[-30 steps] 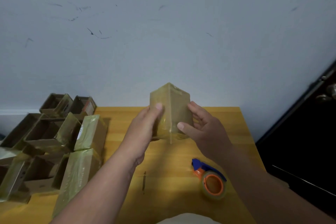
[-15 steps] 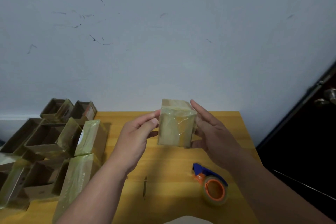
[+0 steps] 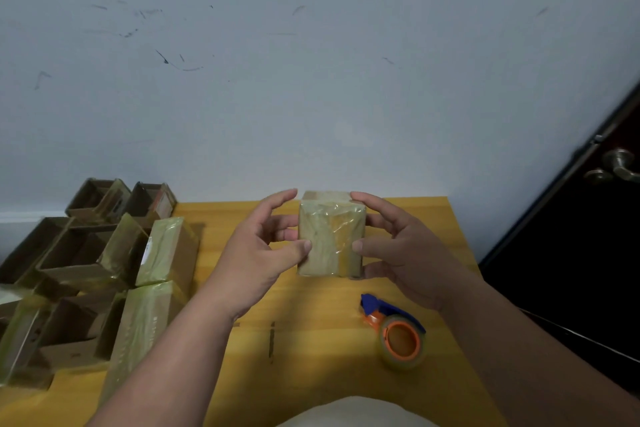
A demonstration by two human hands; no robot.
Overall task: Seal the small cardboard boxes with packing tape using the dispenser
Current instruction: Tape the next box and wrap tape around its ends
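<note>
Bench [image 3: 311, 350], yellow wood, carries the whole job, and judging by what lies on it the work is partly through. On its left side sits the biggest cluster: a pile of small cardboard boxes [image 3: 86, 270], several of them lying with flaps open and insides showing, which I take as not yet sealed, while two closed boxes [image 3: 166, 253] at the pile's right edge show glossy tape over their faces and look finished. Next in size, the box in hand [image 3: 329, 243] is held up above the middle of the bench, just in front of the wall; clear tape wrinkles across its near face, so it seems sealed or close to it, though its far sides are hidden. The left hand [image 3: 256, 253] and right hand [image 3: 398, 253] each have a curled grip on it, thumb tips on the near face and fingers at the side and top edges. Smallest, the tape dispenser [image 3: 398, 333], blue and orange with a clear roll, lies untouched on the bench beside the right forearm, near its front edge.
</note>
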